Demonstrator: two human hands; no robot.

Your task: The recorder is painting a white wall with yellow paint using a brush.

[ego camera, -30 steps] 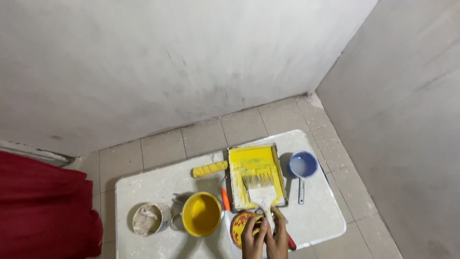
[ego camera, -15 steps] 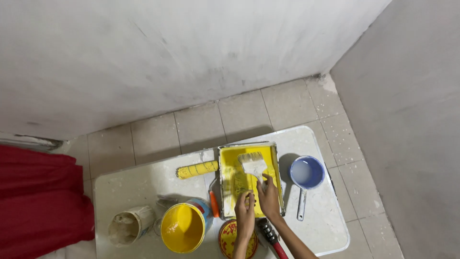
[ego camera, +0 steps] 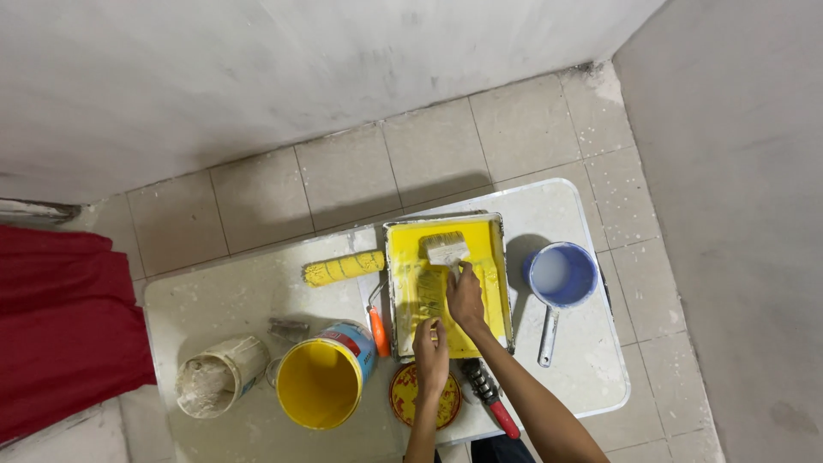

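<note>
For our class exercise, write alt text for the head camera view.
A person's right hand presses a paintbrush into a yellow paint tray while the left hand steadies its near edge, on a white table beside a roller and open yellow bucket.

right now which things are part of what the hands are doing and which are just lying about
In use:
right hand
brush
yellow paint tray
left hand

Lying about:
paint roller
open yellow paint can
can lid
blue saucepan
dirty small tub

Right hand (ego camera: 465,297) reaches forward, fingers closed in a grip; left hand (ego camera: 430,345) lies just behind, fingers flat.
</note>
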